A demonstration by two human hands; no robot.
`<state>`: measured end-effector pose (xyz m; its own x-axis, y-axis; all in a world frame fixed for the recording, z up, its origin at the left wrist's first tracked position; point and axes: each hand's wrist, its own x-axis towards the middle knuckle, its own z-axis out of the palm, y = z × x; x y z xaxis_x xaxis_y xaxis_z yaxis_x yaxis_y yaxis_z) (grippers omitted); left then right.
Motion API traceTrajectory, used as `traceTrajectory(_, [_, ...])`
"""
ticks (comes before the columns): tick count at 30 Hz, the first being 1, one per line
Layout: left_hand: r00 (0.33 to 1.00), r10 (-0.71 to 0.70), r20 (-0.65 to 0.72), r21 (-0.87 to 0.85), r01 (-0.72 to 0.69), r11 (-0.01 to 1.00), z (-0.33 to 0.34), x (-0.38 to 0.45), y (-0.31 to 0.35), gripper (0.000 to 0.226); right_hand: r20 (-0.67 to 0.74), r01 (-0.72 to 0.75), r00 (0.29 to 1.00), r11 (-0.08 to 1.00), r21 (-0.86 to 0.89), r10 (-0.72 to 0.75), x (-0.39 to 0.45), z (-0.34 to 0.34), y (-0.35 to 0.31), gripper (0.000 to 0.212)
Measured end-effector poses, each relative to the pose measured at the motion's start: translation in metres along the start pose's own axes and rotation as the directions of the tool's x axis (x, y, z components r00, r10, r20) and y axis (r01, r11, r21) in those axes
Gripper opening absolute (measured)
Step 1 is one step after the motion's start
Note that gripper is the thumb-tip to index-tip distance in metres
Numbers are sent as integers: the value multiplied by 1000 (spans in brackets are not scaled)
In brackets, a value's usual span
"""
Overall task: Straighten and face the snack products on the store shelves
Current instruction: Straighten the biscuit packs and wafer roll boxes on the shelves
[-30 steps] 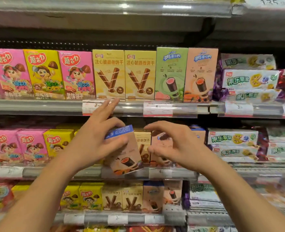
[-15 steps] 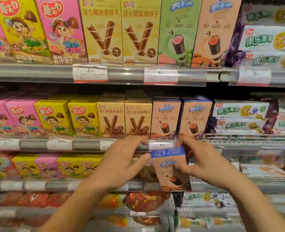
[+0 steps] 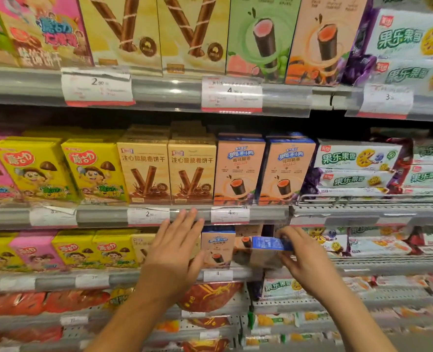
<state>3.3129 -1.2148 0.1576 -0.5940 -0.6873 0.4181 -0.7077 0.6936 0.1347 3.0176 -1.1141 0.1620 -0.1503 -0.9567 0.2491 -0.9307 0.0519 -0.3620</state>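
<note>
The orange snack box [image 3: 258, 252], held out in front of the shelves half a second ago, has now been carried in to the lower shelf [image 3: 235, 274]. It is tipped on its side, blue top showing, and is gripped by the curled fingers [image 3: 286, 246] of the right hand [image 3: 300, 260]. It has been let go by the left hand [image 3: 174, 246], whose fingers are straight and loose beside the standing box [image 3: 216, 247]. So the box is probably nearly in its spot, but it is not yet stood up to face the front. Rows of bright boxes are seen on grey shelves with price tags [image 3: 229, 214].
</note>
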Motion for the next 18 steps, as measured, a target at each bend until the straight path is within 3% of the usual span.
traceTrajectory(5, [1000, -1, -29, 33, 2, 999, 12, 0, 1, 65, -79, 39, 996, 998, 55, -35, 4, 17, -1, 42])
traceTrajectory(18, [991, -130, 19, 160, 125, 979, 20, 2, 16, 80, -57, 39, 998, 991, 128, -32, 22, 48, 6, 43])
